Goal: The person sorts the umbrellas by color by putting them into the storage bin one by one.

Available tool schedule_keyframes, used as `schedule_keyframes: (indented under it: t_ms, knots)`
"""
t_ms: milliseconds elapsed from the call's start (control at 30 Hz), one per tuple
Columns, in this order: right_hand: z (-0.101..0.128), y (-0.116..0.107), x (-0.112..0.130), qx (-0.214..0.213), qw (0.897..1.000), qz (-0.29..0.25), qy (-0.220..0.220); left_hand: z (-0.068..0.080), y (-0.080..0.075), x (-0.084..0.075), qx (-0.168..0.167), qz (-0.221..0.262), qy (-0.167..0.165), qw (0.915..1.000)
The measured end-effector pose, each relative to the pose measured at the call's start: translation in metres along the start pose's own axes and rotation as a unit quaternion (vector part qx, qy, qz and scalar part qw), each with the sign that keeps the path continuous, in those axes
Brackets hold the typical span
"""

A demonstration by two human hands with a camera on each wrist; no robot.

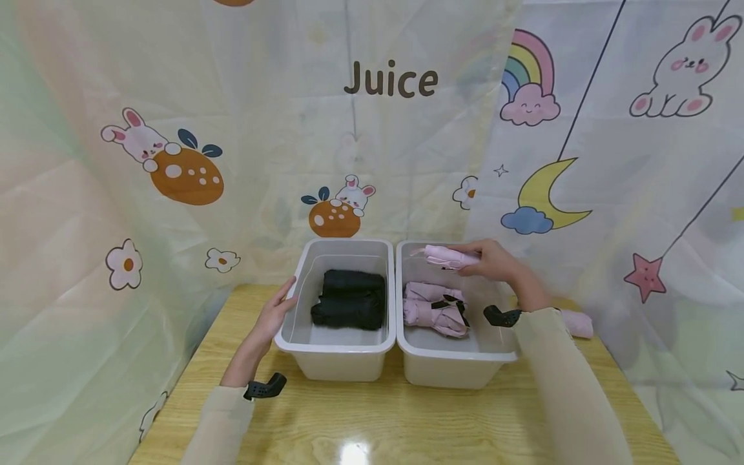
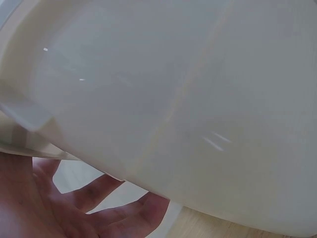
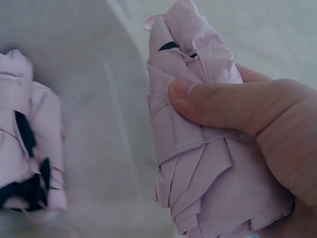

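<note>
My right hand [image 1: 494, 259] grips a rolled pink folding umbrella [image 1: 451, 257] above the back of the right bin. In the right wrist view the thumb [image 3: 213, 101] presses across the umbrella's wrapped strap, and the other fingers are mostly hidden behind it. Two more pink folded umbrellas [image 1: 433, 318] with dark parts lie in that right bin [image 1: 453, 354]. My left hand [image 1: 272, 318] touches the left rim of the left bin [image 1: 334, 349], its fingers fairly straight and the fingertips partly hidden. Inside that bin lie two black folded umbrellas [image 1: 351, 310].
Both white bins stand side by side on a wooden table [image 1: 372, 420]. Another pink rolled item [image 1: 577, 323] lies on the table to the right, partly hidden by my sleeve. A printed curtain [image 1: 261, 161] hangs close behind and around the table.
</note>
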State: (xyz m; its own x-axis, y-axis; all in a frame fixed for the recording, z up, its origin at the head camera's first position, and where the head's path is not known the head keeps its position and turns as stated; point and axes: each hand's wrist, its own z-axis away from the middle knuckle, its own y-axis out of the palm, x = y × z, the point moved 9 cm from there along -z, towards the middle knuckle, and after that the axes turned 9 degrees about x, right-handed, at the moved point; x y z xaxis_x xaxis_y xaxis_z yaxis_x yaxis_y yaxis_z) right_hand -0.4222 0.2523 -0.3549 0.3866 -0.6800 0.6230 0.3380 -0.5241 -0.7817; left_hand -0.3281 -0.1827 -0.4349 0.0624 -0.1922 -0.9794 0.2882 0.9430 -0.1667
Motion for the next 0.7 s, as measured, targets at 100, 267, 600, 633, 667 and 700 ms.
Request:
schedule_keyframes:
  t_ms: [100, 267, 600, 633, 667, 700]
  knots:
    - [-0.013, 0.012, -0.008, 0.01, 0.999, -0.031, 0.007, -0.001, -0.001, 0.0, -0.002, 0.001, -0.002, 1.0]
    - [-0.028, 0.03, -0.018, 0.011, 0.999, -0.042, 0.001, -0.003, -0.001, 0.001, 0.002, -0.003, 0.001, 1.0]
    - [-0.044, 0.054, -0.043, 0.025, 0.998, -0.049, 0.037, -0.011, -0.007, 0.015, -0.003, 0.007, -0.003, 1.0]
    - [-0.045, 0.057, -0.045, 0.03, 0.998, -0.049, 0.039, -0.013, -0.008, 0.019, -0.006, 0.008, -0.003, 1.0]
    - [-0.046, 0.059, -0.047, 0.033, 0.997, -0.047, 0.042, -0.015, -0.009, 0.023, -0.008, 0.005, -0.001, 1.0]
    - [-0.046, 0.061, -0.049, 0.035, 0.997, -0.046, 0.046, -0.017, -0.01, 0.026, -0.009, 0.006, 0.002, 0.9999]
